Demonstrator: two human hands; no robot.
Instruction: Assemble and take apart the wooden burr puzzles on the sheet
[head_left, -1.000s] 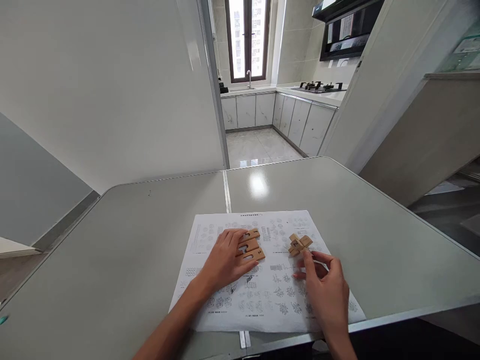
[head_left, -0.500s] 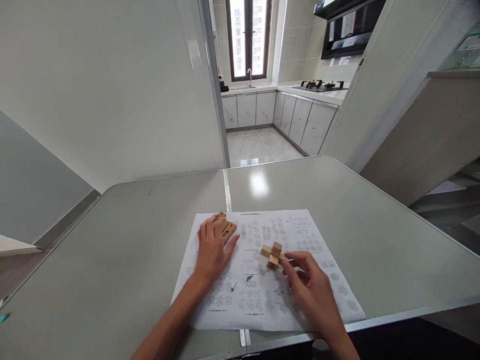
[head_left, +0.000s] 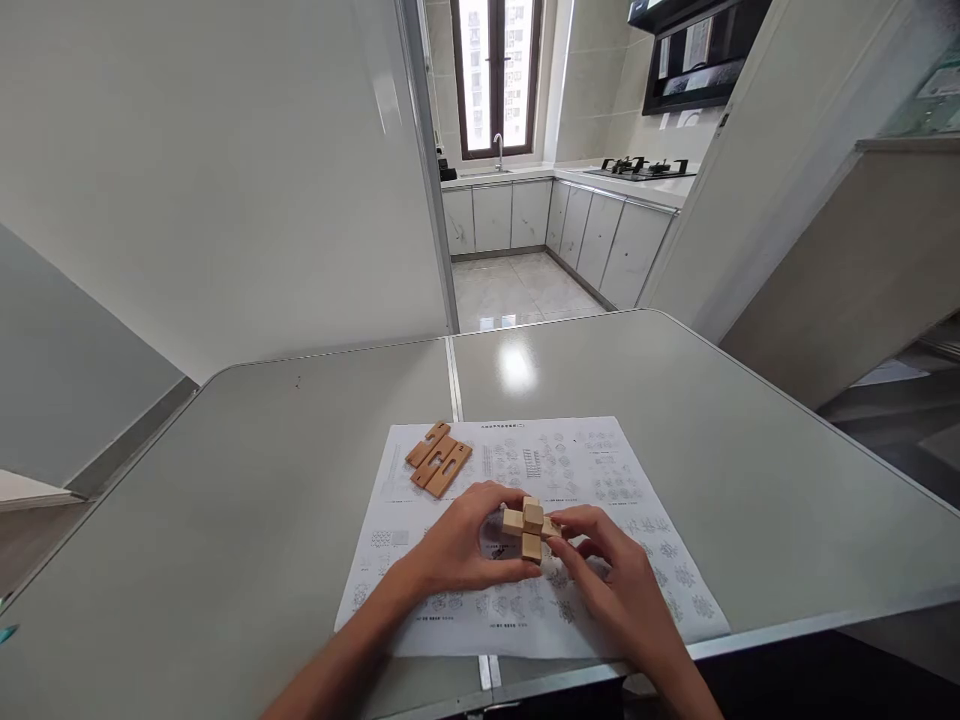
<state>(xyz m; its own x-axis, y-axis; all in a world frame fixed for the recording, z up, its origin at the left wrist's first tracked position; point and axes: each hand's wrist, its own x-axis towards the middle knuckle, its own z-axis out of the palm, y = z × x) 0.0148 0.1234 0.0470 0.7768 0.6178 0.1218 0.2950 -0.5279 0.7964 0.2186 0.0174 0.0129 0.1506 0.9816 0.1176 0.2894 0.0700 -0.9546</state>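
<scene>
A light wooden burr puzzle point(head_left: 532, 519), made of crossed blocks, is held just over a printed sheet point(head_left: 420, 638). My right hand point(head_left: 611, 565) pinches its right-hand arm between thumb and fingers. From the left, my left hand point(head_left: 469, 540) spans it, index finger at the far end and thumb at the near end. Farther off, at the sheet's upper left, several flat brown wooden pieces point(head_left: 453, 467) lie side by side, with slots cut in them and a number on one.
The sheet, covered with small line drawings, lies on a grey table point(head_left: 225, 520) with a metal seam point(head_left: 454, 380) down the middle. Beyond the table's far edge is a kitchen with a sink tap point(head_left: 499, 150) and a gas stove point(head_left: 645, 168). A white panel point(head_left: 300, 180) stands at the left.
My left hand has left the flat brown pieces and come right and nearer to the burr puzzle. The puzzle has turned and shifted slightly left in my right hand.
</scene>
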